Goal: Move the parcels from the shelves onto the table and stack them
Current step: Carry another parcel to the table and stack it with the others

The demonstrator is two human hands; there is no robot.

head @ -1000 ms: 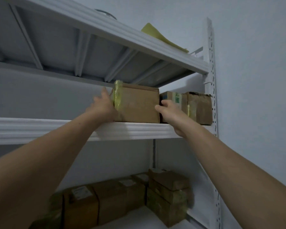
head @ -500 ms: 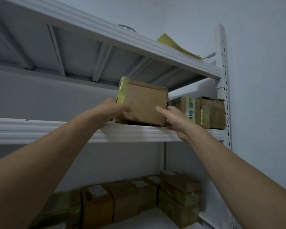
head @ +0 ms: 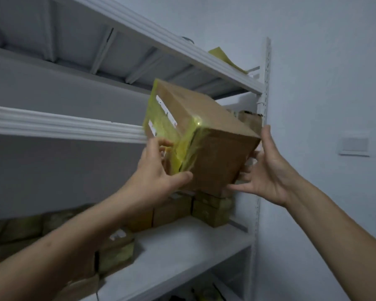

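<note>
A brown cardboard parcel [head: 213,135] with yellow tape down one end is in the air, tilted, in front of the white shelving. My left hand [head: 159,172] grips its taped left end, thumb under the lower corner. My right hand [head: 267,168] presses its right side with fingers spread. The parcel is clear of the upper shelf's edge [head: 63,127]. Another parcel [head: 251,122] still sits at the right end of that shelf, mostly hidden behind the held one.
Several taped cardboard parcels [head: 213,209] stand on the lower shelf [head: 193,246], more at its left behind my forearm. The perforated white upright [head: 264,105] is just right of my right hand. A yellow sheet [head: 224,59] lies on the top shelf. A wall switch [head: 354,146] is at right.
The parcel has come off the upper shelf toward me and tilted, with both hands still holding it. The view has dropped, showing more of the lower shelf.
</note>
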